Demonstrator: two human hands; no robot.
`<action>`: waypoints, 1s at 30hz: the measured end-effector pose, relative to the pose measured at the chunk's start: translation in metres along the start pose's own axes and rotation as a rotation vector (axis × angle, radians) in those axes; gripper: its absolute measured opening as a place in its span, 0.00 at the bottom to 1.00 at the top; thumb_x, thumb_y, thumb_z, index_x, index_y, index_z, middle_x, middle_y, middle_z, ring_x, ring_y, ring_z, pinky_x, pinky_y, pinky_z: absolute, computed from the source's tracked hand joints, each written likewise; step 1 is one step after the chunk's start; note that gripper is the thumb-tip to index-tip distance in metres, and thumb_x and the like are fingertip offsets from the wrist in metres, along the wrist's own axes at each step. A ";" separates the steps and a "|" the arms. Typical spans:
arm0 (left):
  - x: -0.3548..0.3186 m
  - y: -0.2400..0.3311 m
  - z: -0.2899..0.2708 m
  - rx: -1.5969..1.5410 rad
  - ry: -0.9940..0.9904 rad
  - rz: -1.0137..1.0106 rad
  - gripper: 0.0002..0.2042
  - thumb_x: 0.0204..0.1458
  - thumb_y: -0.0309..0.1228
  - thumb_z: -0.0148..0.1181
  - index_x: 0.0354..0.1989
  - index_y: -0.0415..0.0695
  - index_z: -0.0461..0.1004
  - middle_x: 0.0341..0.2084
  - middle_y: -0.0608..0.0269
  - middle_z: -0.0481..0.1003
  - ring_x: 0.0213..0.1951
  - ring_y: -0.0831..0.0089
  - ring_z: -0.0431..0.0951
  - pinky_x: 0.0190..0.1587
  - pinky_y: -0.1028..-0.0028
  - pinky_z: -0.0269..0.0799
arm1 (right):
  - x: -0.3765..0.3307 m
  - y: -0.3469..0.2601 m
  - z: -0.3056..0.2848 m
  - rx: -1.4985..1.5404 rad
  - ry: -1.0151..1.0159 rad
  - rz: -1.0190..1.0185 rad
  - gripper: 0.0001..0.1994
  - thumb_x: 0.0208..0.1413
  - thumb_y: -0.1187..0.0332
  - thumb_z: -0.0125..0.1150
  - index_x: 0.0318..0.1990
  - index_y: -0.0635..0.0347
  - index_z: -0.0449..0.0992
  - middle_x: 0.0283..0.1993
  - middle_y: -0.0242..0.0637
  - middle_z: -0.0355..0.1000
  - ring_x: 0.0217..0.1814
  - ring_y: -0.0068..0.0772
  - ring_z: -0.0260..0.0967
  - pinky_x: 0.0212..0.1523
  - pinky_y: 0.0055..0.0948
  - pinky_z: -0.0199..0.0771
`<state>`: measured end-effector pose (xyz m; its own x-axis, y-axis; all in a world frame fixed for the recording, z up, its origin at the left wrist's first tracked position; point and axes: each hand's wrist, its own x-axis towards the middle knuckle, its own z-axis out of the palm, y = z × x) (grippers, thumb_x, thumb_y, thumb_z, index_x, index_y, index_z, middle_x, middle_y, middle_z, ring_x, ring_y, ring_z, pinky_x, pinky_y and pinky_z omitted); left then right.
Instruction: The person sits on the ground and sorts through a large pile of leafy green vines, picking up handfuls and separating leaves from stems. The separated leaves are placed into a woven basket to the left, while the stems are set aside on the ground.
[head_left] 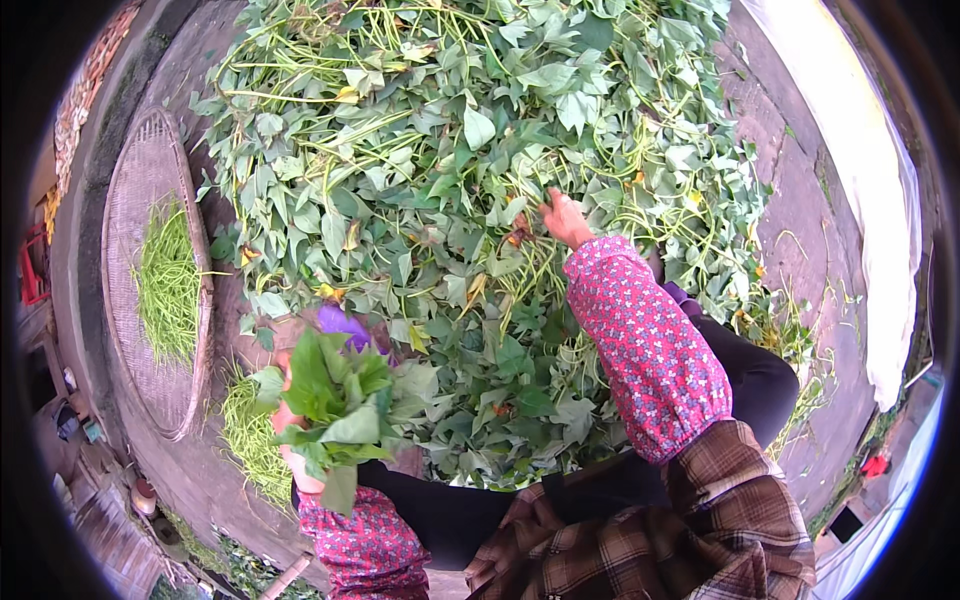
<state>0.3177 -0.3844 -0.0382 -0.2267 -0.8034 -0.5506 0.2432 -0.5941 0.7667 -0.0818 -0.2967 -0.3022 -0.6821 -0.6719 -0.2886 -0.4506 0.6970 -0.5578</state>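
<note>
A large heap of cut leafy vines (480, 130), with green leaves and pale green stems, spreads out before me. My left hand (290, 420) is closed around a bunch of green leaves (345, 400), which hides most of its fingers. Over the middle of the heap, my right hand (567, 220) reaches in with its fingers stretched forward and apart. Those fingertips are beside some stems and a browned leaf (520, 232); I see nothing held in them. Pink flowered sleeve covers are on both my forearms.
At the left a shallow woven tray (125, 300) holds a pile of thin green stems (168, 285). More stems (255, 435) lie on the ground near my left hand. A white sheet (850, 130) runs along the right side. A purple shoe (340, 328) shows behind the leaf bunch.
</note>
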 end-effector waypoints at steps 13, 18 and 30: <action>0.001 -0.025 0.060 0.563 -0.238 0.118 0.08 0.46 0.31 0.61 0.30 0.40 0.72 0.25 0.73 0.68 0.30 0.83 0.65 0.34 0.82 0.59 | -0.197 -0.081 -0.187 0.714 0.039 -0.356 0.08 0.49 0.77 0.58 0.37 0.70 0.75 0.31 0.34 0.69 0.34 0.22 0.64 0.34 0.20 0.64; -0.033 -0.023 0.066 0.437 -0.193 0.260 0.07 0.46 0.30 0.62 0.29 0.40 0.73 0.24 0.72 0.70 0.28 0.82 0.67 0.33 0.80 0.62 | -0.245 -0.071 -0.206 0.825 0.044 -0.355 0.08 0.45 0.81 0.59 0.35 0.72 0.74 0.33 0.37 0.69 0.36 0.25 0.65 0.38 0.21 0.64; -0.136 0.003 0.122 0.996 -0.620 0.857 0.09 0.42 0.22 0.60 0.34 0.38 0.76 0.29 0.58 0.77 0.32 0.72 0.76 0.37 0.76 0.69 | -0.308 -0.051 -0.219 0.798 0.019 -0.597 0.08 0.41 0.81 0.61 0.32 0.73 0.74 0.31 0.39 0.69 0.36 0.30 0.66 0.37 0.24 0.64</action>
<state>0.2342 -0.2722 0.0786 -0.7772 -0.5910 0.2161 -0.1734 0.5312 0.8293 0.0252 -0.0706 -0.0139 -0.4820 -0.8486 0.2183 -0.2085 -0.1309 -0.9692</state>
